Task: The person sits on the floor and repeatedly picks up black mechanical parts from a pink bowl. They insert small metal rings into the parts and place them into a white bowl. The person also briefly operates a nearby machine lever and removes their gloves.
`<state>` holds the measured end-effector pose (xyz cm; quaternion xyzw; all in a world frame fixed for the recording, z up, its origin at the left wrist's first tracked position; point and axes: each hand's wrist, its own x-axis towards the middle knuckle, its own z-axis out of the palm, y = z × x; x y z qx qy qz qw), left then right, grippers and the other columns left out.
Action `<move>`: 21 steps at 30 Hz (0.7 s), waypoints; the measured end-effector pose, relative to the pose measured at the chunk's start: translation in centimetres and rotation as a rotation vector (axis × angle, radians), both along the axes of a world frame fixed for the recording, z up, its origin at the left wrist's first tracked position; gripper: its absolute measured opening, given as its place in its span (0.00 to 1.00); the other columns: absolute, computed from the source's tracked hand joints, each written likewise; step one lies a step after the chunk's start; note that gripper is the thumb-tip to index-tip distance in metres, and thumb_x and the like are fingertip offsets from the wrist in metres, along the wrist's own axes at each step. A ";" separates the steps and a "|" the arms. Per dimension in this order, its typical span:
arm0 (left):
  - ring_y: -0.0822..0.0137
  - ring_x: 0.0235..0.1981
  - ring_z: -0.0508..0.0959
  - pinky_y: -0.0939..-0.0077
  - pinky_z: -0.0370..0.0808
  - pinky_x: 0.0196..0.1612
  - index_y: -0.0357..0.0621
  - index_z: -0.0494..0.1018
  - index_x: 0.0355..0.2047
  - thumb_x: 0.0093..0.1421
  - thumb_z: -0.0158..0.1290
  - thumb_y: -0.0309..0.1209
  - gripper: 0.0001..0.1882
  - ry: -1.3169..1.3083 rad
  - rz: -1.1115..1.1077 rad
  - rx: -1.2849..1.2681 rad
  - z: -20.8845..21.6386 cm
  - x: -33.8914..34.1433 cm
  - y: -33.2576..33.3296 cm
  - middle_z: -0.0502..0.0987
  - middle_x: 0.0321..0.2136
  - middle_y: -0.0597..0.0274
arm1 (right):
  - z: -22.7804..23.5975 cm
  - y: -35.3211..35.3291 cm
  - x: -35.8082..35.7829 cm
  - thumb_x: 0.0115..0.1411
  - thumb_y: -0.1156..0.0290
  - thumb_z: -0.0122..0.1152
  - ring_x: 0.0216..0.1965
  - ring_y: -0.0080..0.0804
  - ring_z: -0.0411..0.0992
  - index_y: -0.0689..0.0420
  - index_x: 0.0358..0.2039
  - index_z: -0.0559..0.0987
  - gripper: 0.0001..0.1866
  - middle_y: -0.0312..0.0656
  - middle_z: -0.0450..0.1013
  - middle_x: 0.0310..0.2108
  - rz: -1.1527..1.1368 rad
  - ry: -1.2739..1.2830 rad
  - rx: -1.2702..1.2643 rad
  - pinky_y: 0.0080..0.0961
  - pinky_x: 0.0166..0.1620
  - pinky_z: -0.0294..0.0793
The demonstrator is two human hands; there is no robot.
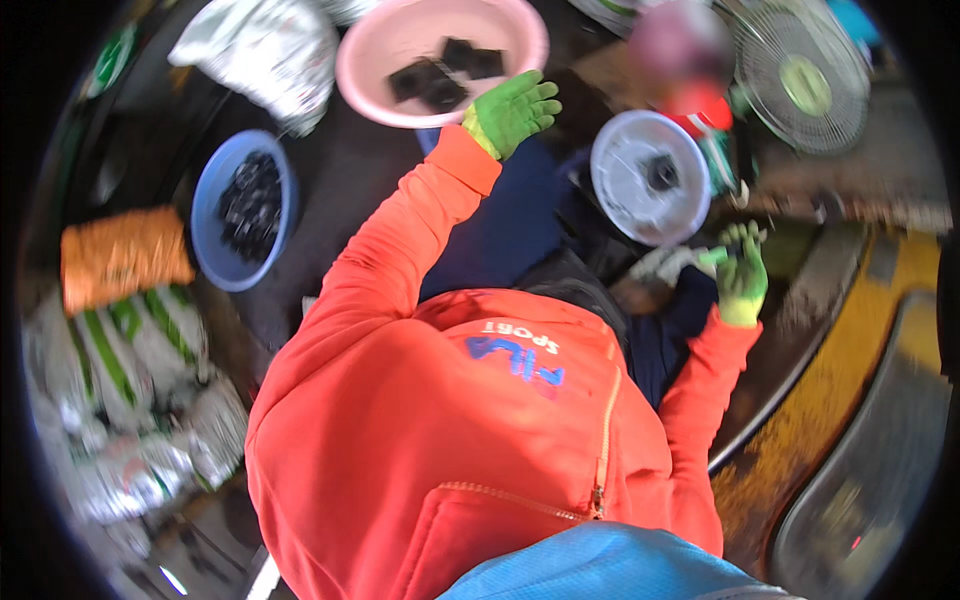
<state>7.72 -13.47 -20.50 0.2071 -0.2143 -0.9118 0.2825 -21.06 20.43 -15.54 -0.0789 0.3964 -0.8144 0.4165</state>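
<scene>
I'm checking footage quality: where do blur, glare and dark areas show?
All in the head view: the pinkish shape beside the fan is heavily blurred; the silvery sack at upper left catches bright highlights; corners fall to black; left hand and right hand are recognisable.

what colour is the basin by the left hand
The large round basin is pale pink, best seen in the head view.

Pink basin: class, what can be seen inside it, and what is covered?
A few black pieces lie in the pink basin. The bottom directly beneath them cannot be seen, and the left hand hides part of the rim.
</scene>
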 end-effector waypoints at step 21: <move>0.55 0.56 0.70 0.64 0.66 0.59 0.48 0.72 0.53 0.45 0.66 0.38 0.33 -0.576 -0.302 -1.496 -7.0 -25.1 11.4 0.71 0.55 0.52 | 3.5 1.9 3.4 0.64 0.67 0.52 0.22 0.24 0.68 0.59 0.55 0.66 0.20 0.38 0.70 0.31 -0.373 0.212 0.390 0.19 0.25 0.66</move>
